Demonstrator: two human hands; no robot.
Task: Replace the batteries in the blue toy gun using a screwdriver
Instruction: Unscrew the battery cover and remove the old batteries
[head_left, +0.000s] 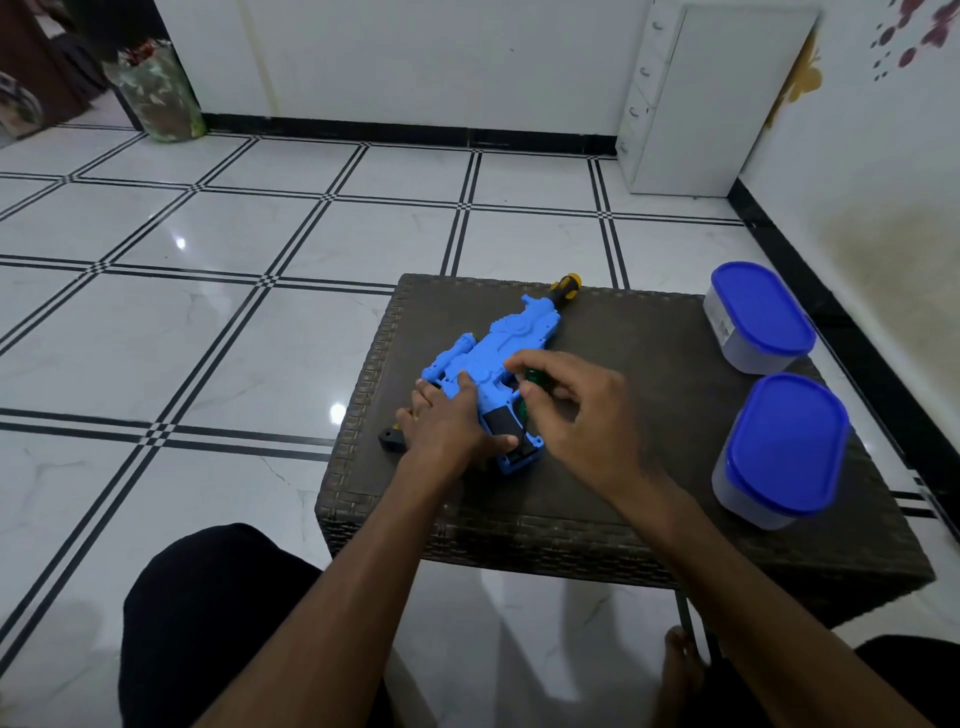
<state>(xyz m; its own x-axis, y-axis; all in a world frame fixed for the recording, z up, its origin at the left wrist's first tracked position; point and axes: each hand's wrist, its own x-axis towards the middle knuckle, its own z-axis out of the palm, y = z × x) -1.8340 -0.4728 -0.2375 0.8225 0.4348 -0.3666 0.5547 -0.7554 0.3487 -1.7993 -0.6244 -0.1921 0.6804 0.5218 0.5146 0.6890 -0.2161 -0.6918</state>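
Here, a blue toy gun (488, 358) lies flat on a dark woven desk (649, 364), its barrel pointing away from the person and its handle end nearest them. The left hand (447, 426) presses down on the rear body of the gun, fingers spread flat and thumb reaching toward the open dark battery compartment (506, 423); this grip is splayed and pinches nothing. The right hand (576, 410) is just to the right of that, its grip pressed together around the green handle of a screwdriver (531, 387), whose dark shaft runs down into the compartment. Beyond both grips, past the muzzle, a second screwdriver with a yellow-and-black handle (566, 288) rests on the desk. To the left of the left grip, at the desk edge, sits a small dark part (390, 440). Well to the right of the right grip stand two blue-lidded plastic containers (758, 317), one nearer (779, 452).
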